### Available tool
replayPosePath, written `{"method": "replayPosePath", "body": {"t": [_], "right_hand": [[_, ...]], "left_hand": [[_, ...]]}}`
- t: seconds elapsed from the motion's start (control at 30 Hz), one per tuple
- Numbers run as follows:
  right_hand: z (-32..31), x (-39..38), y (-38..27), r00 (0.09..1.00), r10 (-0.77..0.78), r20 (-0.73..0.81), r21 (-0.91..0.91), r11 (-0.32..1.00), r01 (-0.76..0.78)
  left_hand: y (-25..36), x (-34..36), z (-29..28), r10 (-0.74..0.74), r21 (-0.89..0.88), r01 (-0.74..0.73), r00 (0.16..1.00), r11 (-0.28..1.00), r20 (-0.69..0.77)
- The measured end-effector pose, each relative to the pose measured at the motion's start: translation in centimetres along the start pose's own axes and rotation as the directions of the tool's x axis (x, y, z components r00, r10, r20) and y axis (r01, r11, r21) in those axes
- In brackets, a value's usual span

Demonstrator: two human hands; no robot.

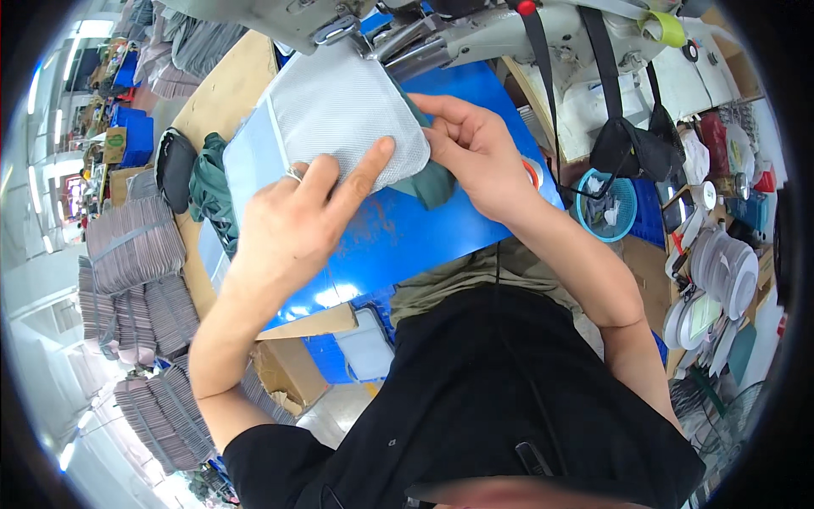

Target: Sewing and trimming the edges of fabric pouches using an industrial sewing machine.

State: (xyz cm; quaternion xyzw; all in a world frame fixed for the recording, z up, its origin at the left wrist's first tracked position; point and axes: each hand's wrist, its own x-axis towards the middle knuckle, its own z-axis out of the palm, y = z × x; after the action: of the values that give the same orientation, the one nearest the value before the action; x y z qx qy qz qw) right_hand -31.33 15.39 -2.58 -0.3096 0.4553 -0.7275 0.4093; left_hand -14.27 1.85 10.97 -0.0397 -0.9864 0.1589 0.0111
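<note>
White mesh panel (pixel 335 102) over dark green fabric (pixel 437 187) on blue tabletop (pixel 407 229), top edge beneath sewing-machine head (pixel 500 42). Your left hand (pixel 292 216) loosely open, index extended, pressing panel; your right hand (pixel 479 153) pinching green fabric at panel's right edge, whether panel too, cannot tell.

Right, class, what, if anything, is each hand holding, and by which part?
The right hand seems to pinch the white mesh panel at its right edge; whether it also holds the green fabric is unclear. The left hand only rests on the panel.
</note>
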Motion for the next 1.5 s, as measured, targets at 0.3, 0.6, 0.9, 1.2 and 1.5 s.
{"method": "replayPosePath", "body": {"t": [0.3, 0.6, 0.9, 1.2, 1.5], "right_hand": [[1.1, 4.6, 0.4, 0.999, -0.033, -0.04, 0.066, 0.997, 0.035], [1.7, 5.5, 0.8, 0.993, -0.044, -0.114, 0.095, 0.994, 0.055], [1.8, 5.7, 1.3, 0.989, -0.076, -0.124, 0.092, 0.992, 0.088], [1.8, 5.4, 2.0, 0.977, -0.147, -0.157, 0.005, 0.989, 0.15], [0.9, 4.1, 1.2, 0.983, -0.146, -0.112, 0.039, 0.988, 0.152]], "left_hand": [[-5.8, 3.2, -1.3, 0.057, 0.087, -0.063, 0.996, 0.994, 0.069], [-7.4, 5.1, -1.3, 0.175, 0.254, -0.192, 0.981, 0.948, 0.085], [-3.3, 6.1, -1.3, 0.029, 0.147, -0.046, 0.993, 0.988, 0.113], [1.0, 8.4, 1.1, -0.321, -0.113, 0.312, 0.944, 0.943, -0.071], [6.9, 1.3, 6.3, -0.468, -0.732, 0.129, 0.838, 0.669, -0.28]]}}
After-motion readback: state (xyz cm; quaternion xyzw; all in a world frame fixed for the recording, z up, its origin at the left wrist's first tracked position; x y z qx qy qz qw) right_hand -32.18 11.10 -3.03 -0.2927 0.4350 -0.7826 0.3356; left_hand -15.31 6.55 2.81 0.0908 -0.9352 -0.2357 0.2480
